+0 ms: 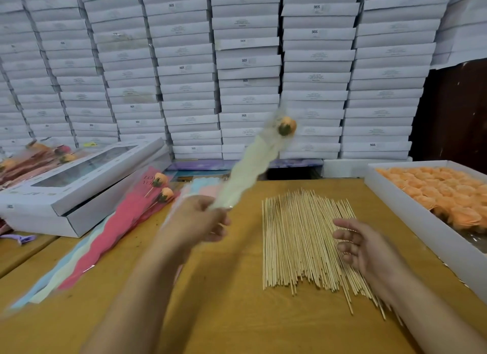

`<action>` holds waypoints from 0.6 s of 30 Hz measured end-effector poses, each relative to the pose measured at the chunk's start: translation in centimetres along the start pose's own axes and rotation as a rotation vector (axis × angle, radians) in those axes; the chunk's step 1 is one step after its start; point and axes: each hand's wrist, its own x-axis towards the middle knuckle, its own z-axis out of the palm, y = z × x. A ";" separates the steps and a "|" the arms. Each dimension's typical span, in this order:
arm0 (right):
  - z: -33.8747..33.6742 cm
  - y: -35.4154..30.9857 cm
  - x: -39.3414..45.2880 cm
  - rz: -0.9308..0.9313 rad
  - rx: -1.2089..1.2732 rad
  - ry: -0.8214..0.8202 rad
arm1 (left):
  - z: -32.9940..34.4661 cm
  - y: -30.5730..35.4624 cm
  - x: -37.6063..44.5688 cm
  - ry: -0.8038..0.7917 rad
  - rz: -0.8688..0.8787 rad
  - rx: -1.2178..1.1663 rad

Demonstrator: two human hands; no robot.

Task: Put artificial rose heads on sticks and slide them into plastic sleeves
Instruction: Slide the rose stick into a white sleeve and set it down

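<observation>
Head view: left hand point(200, 219) grips the narrow bottom of a pale green sleeve point(245, 171), held tilted up and right above the table, an orange rose head point(287, 125) blurred inside its top. Right hand point(366, 245) hovers relaxed, fingers loosely spread, over the pile of sticks point(297, 237) on the yellow table point(224, 301). Tray of rose heads point(445, 192) at right; finished sleeved roses point(142, 203) at left; stacked white boxes point(237, 63) behind
</observation>
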 end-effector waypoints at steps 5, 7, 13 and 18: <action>0.1 0.0 -0.2 -0.007 -0.016 0.000 | -7.5 -4.1 2.8 0.279 -0.049 0.005; 0.2 0.0 -0.2 -0.003 -0.022 -0.006 | -10.9 -6.9 3.5 0.413 -0.055 0.104; 0.3 0.2 -0.2 -0.010 -0.039 -0.011 | -18.7 -15.3 3.0 0.655 -0.238 0.544; 0.3 0.3 -0.2 -0.011 -0.047 -0.009 | -18.6 -17.8 2.1 0.705 -0.261 0.757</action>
